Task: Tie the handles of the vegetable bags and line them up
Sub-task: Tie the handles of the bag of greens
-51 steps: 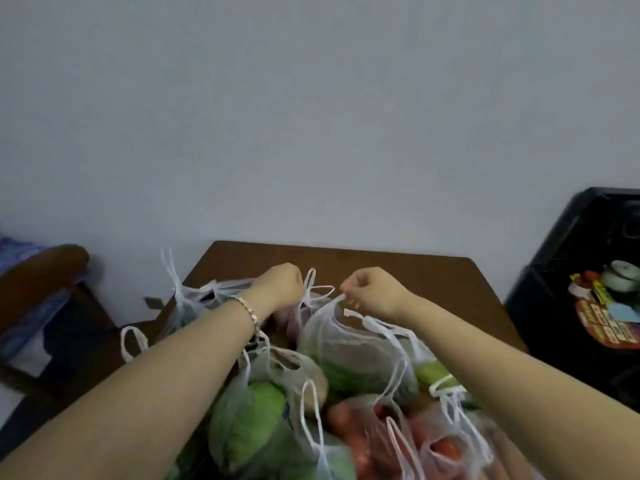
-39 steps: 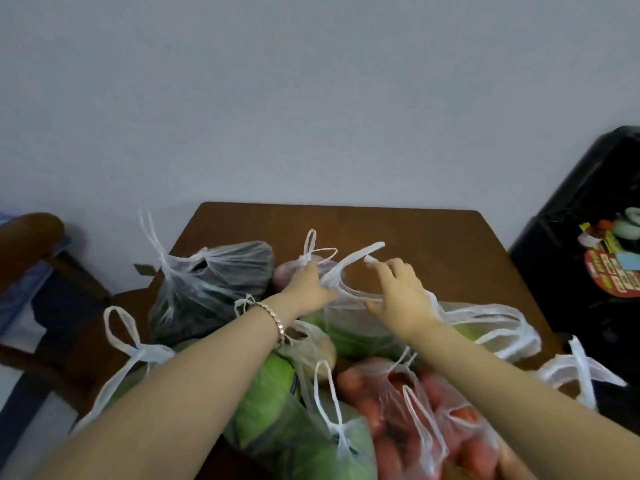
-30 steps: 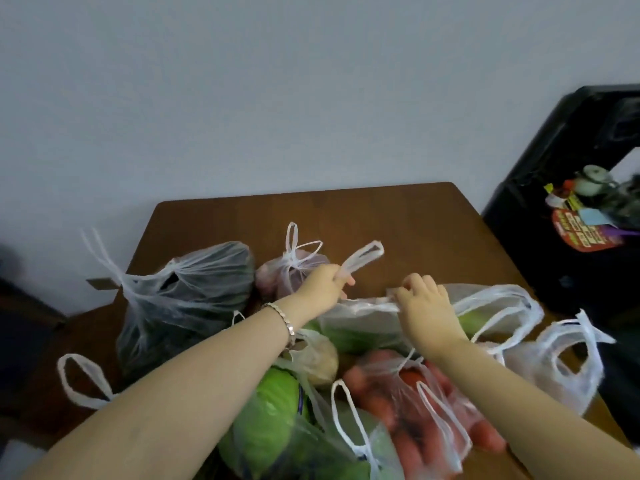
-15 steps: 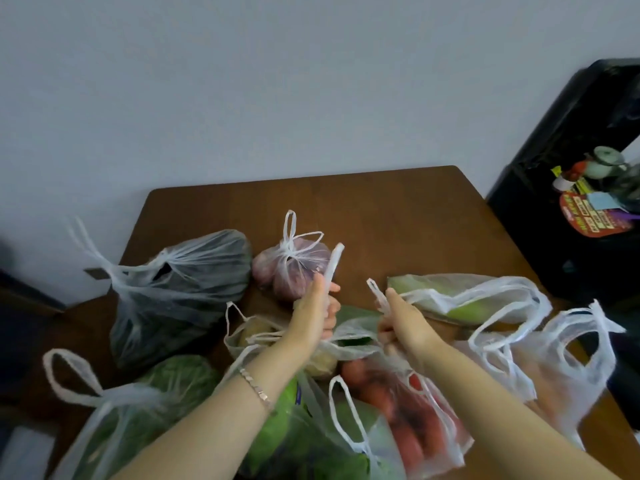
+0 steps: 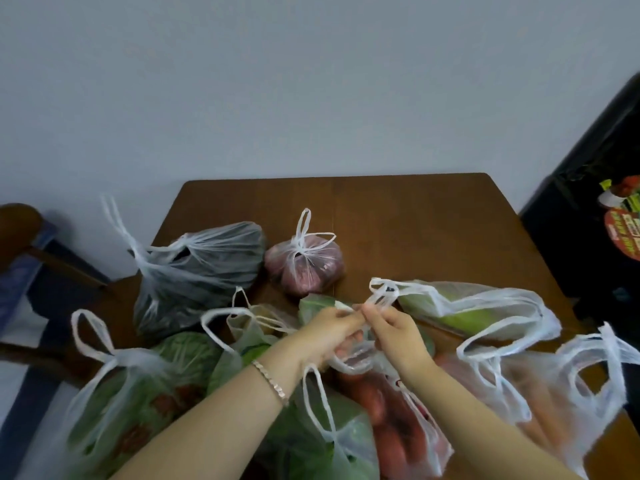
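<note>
1. Left hand (image 5: 334, 329): fingers curled, thumb and fingertips pinching the handles (image 5: 381, 295) of the middle bag (image 5: 311, 306). A bracelet (image 5: 270, 377) is on the wrist.
2. Right hand (image 5: 398, 336): fingers curled, pinching the same handles. Its fingertips touch those of the left hand.
3. Handles: a white loop stands up at 1 o'clock from the fingertips. Whether a knot has formed cannot be told.
4. Middle bag: green contents, lying on the table (image 5: 415, 220) under both hands and largely hidden.
5. Purple bag (image 5: 304, 268): at 11 o'clock from the hands, knotted, loops upright.
6. Dark bag (image 5: 197, 271): at 10 o'clock, knotted, just beside the purple bag.
7. Long bag (image 5: 467, 310): at 3 o'clock, lying on its side, pale green contents, handles loose.
8. Orange bag (image 5: 571, 393): at 4 o'clock, handles loose.
9. Red bag (image 5: 398, 427): at 6 o'clock, between the forearms, handles loose.
10. Leafy bag (image 5: 114, 393): at 8 o'clock, neck gathered, one loop standing.
11. Chair (image 5: 20, 220): at 9 o'clock, off the table.
12. Black cabinet (image 5: 588, 202): at 2 o'clock.
</note>
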A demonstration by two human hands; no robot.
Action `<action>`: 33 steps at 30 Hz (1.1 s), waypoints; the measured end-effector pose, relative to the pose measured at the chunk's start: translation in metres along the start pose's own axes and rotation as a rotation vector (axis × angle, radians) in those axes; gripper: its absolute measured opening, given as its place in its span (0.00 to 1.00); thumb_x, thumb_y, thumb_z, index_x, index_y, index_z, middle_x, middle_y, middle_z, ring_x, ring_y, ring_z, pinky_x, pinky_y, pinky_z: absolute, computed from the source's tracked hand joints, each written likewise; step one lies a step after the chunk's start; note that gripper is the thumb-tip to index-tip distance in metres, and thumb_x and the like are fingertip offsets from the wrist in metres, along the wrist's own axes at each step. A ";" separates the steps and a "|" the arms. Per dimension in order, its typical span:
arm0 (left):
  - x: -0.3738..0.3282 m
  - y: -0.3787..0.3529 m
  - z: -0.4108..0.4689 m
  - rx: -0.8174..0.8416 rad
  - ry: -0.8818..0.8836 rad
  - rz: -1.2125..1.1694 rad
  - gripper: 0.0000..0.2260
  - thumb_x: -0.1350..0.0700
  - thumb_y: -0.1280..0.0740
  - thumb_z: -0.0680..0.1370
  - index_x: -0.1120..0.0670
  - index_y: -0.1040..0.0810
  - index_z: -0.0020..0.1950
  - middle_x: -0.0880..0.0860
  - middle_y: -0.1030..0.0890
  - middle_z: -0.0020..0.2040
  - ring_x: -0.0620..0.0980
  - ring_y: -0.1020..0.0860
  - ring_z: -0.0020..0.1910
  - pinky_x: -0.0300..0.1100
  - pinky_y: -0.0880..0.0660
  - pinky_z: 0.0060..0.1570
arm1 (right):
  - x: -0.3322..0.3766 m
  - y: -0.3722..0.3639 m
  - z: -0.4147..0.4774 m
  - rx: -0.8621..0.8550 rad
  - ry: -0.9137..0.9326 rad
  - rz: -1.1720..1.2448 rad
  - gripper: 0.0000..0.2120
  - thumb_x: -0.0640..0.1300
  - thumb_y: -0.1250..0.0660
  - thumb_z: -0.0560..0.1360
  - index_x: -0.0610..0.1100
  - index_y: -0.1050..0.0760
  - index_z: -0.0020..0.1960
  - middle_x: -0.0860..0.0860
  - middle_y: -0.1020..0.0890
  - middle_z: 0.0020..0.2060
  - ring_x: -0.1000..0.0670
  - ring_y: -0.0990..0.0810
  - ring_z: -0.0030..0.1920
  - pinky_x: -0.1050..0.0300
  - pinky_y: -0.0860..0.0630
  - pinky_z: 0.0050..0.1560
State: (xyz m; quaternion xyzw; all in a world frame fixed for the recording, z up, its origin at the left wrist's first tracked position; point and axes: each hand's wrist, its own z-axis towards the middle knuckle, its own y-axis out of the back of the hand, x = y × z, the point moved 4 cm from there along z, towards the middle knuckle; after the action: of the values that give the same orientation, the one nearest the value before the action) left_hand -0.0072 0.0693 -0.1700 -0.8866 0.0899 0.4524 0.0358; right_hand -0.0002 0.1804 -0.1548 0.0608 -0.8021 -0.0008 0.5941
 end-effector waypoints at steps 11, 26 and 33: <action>-0.007 -0.013 -0.033 -0.087 -0.713 0.714 0.16 0.53 0.41 0.79 0.57 0.23 0.61 0.56 0.22 0.50 0.46 0.25 0.49 0.36 0.30 0.51 | -0.025 0.009 -0.001 -0.101 -0.423 0.036 0.11 0.37 0.39 0.75 0.42 0.26 0.34 0.49 0.28 0.25 0.53 0.32 0.25 0.63 0.35 0.24; -0.001 0.009 -0.017 -0.136 -0.459 0.328 0.09 0.58 0.39 0.79 0.55 0.19 0.46 0.49 0.19 0.41 0.39 0.22 0.39 0.29 0.28 0.42 | -0.016 0.003 -0.025 0.174 -0.096 0.277 0.22 0.22 0.35 0.66 0.43 0.25 0.54 0.46 0.17 0.32 0.49 0.20 0.31 0.58 0.23 0.34; 0.006 0.010 -0.010 -0.176 -0.300 0.285 0.18 0.54 0.44 0.81 0.61 0.21 0.41 0.50 0.21 0.29 0.40 0.23 0.26 0.31 0.27 0.32 | -0.011 0.004 -0.017 -0.070 0.122 -0.058 0.11 0.36 0.36 0.75 0.42 0.21 0.35 0.45 0.20 0.35 0.53 0.22 0.36 0.55 0.26 0.46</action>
State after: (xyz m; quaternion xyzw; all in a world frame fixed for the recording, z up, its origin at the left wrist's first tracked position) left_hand 0.0026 0.0568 -0.1687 -0.7874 0.1683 0.5857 -0.0931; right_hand 0.0186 0.1864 -0.1597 0.0632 -0.7617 -0.0424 0.6434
